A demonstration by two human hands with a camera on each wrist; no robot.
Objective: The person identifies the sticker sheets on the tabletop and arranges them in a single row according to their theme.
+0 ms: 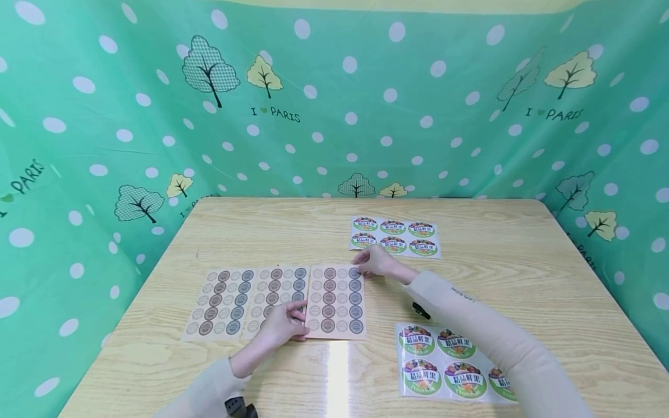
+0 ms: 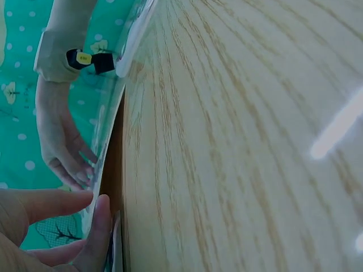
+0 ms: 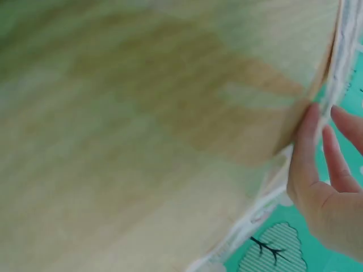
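A cream sheet of round stickers (image 1: pixel 335 302), printed in columns of brown, grey and pale circles, lies at the middle of the table. My left hand (image 1: pixel 282 326) pinches its left edge near the lower corner; in the left wrist view, thumb and forefinger (image 2: pixel 91 198) come together there. At the top right corner my right hand (image 1: pixel 377 261) grips the same sheet between thumb and fingers, close to the paper's edge in the right wrist view. Two matching sticker sheets sit to the left, a far-left one (image 1: pixel 211 310) and a middle one (image 1: pixel 274 284), the latter partly hidden by my left hand.
Behind my right hand lies a sheet of oval fruit stickers (image 1: pixel 393 227). A larger fruit sticker sheet (image 1: pixel 436 371) is at the front right, partly beneath my right forearm in view. A green dotted curtain (image 1: pixel 334 139) surrounds the wooden table (image 1: pixel 502 249).
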